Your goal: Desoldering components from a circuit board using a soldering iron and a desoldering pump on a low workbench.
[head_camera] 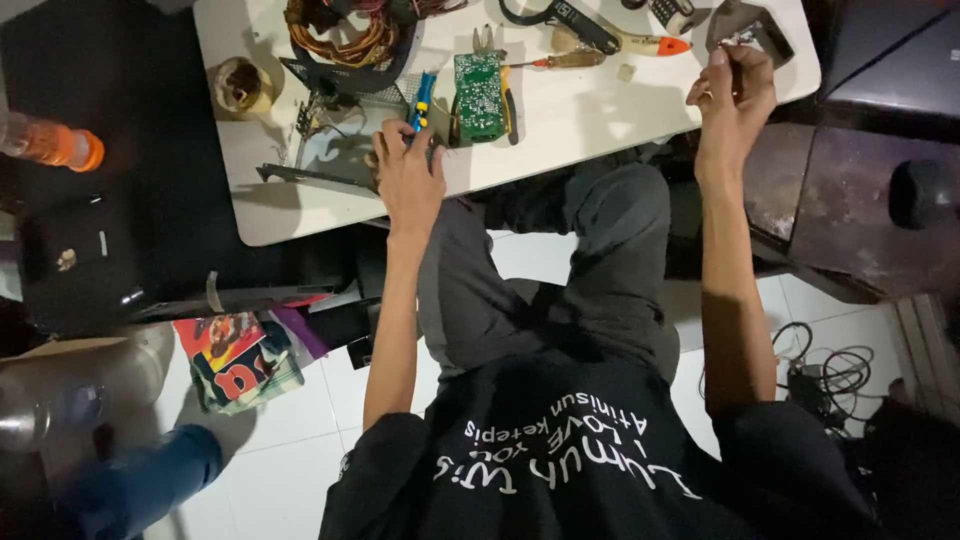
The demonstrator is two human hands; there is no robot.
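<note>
My left hand (408, 172) is closed around the blue and yellow handle of a screwdriver (422, 100) near the front edge of a white table (590, 110). Just right of it lies a green circuit board (478, 95) resting over a pair of pliers. My right hand (735, 95) is raised at the table's right end, fingers pinched on a small metal part next to a grey metal bracket (752, 25). What exactly the fingers pinch is too small to make out.
A coil of copper wire (335, 30), a roll of tape (240, 85), a metal frame (320, 170), an orange-tipped screwdriver (640, 45) and a black strap lie on the table. Dark cases stand left and right. Cables (830, 375), a colourful packet (235, 355) and bottles sit on the tiled floor.
</note>
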